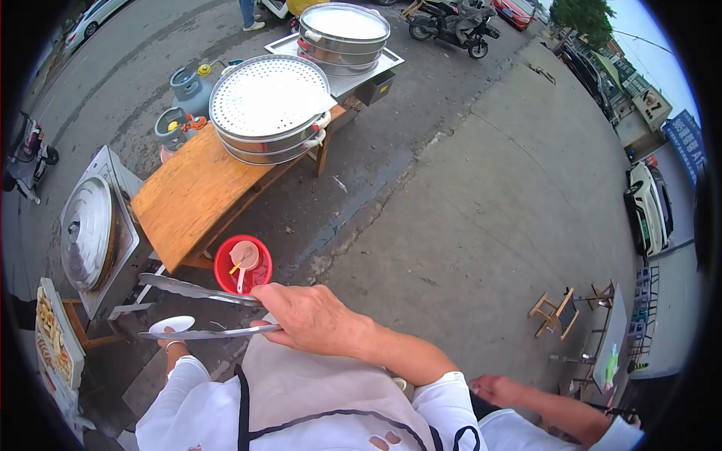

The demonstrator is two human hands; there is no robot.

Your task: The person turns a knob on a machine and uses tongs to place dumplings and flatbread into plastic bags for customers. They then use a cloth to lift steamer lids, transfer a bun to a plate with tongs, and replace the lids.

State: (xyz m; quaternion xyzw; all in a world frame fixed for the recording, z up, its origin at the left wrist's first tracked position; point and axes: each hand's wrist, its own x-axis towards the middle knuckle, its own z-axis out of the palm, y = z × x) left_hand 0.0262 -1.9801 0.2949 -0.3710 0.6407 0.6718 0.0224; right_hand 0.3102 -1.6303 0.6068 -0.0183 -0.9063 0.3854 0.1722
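My right hand point(312, 317) is wrapped round metal tongs point(197, 290), whose two long arms spread apart and point left. Nothing shows between their tips. Down at the left, my left hand point(163, 343), partly hidden, grips a small white dish point(171, 324); a bracelet circles that wrist. One tong arm crosses in front of the dish's lower edge. Beyond the tongs, a red bucket point(265, 259) on the ground holds a pale dipper point(245, 257).
Steamers point(271, 143) stand on a wooden table point(192, 188); gas cylinders point(194, 94) are behind. A lidded pan point(89, 233) sits on a stove at left, near a tray of food point(73, 338). Another person's arm point(541, 406) is at right. Folding tables and stools stand farther right.
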